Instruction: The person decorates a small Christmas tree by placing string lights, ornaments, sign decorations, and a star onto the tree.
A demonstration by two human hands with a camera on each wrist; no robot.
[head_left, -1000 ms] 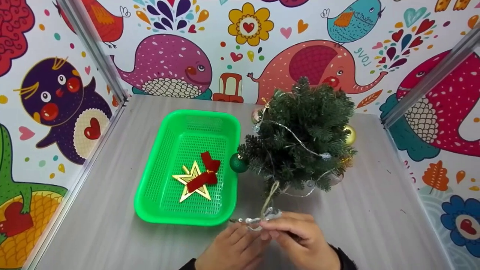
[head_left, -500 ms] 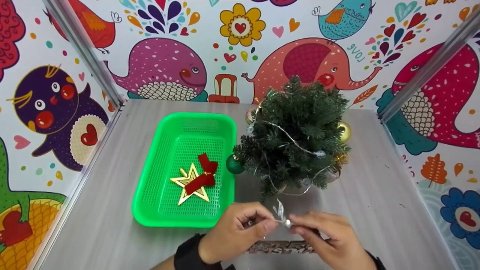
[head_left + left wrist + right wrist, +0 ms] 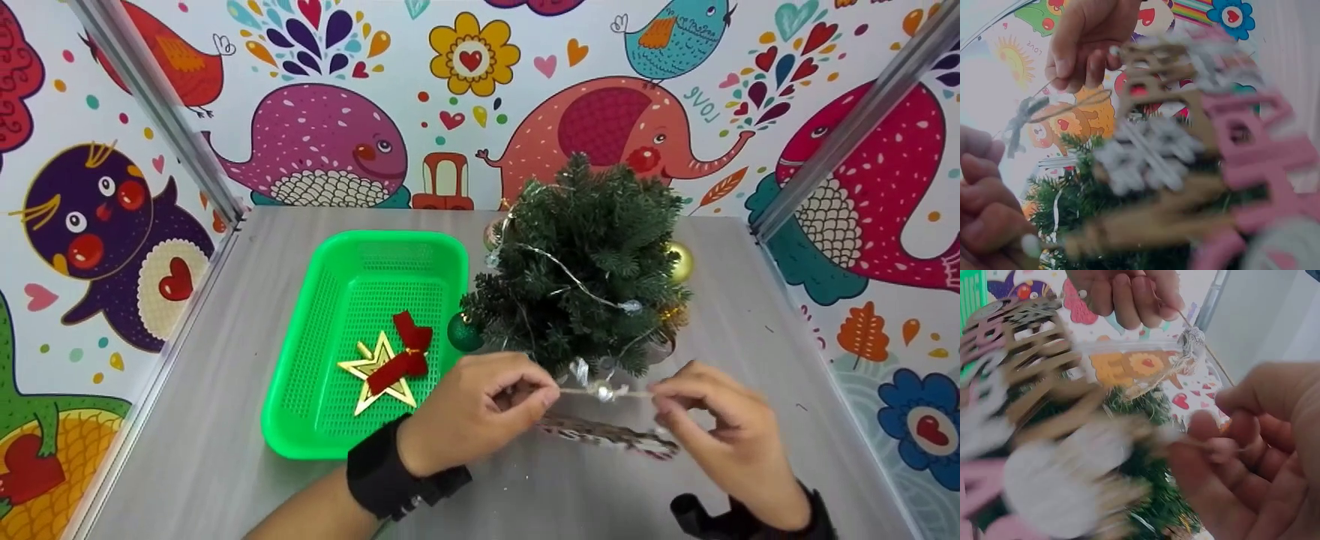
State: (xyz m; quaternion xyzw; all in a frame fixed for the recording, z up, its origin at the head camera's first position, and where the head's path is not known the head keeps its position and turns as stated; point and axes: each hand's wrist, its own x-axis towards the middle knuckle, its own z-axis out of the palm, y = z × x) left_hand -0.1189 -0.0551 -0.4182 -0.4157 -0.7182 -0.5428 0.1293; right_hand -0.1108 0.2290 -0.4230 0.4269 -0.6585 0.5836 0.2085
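Both hands hold a thin twine (image 3: 574, 391) stretched between them in front of the small Christmas tree (image 3: 585, 277). My left hand (image 3: 476, 412) pinches one end with thumb and forefinger; my right hand (image 3: 735, 439) pinches the other. Midway along the twine sits a silvery bow (image 3: 604, 391). A Christmas letter sign (image 3: 611, 435) hangs below the hands, seen nearly edge-on from the head. Up close in the left wrist view, its brown and pink cut-out letters and white snowflake (image 3: 1148, 154) look blurred. White beads (image 3: 1031, 245) show at the sign's ends.
Left of the tree stands a green plastic basket (image 3: 296, 375) holding a gold star (image 3: 405, 394) and a red bow (image 3: 401, 360). The tree carries a green ball (image 3: 465, 333), a gold ball (image 3: 680, 261) and a clear light string (image 3: 559, 266). Printed walls enclose the grey table (image 3: 217, 352).
My hands have drawn apart, the right one moving right, pulling the twine straight between them. They are now higher in the head view, and the sign has turned nearly edge-on.
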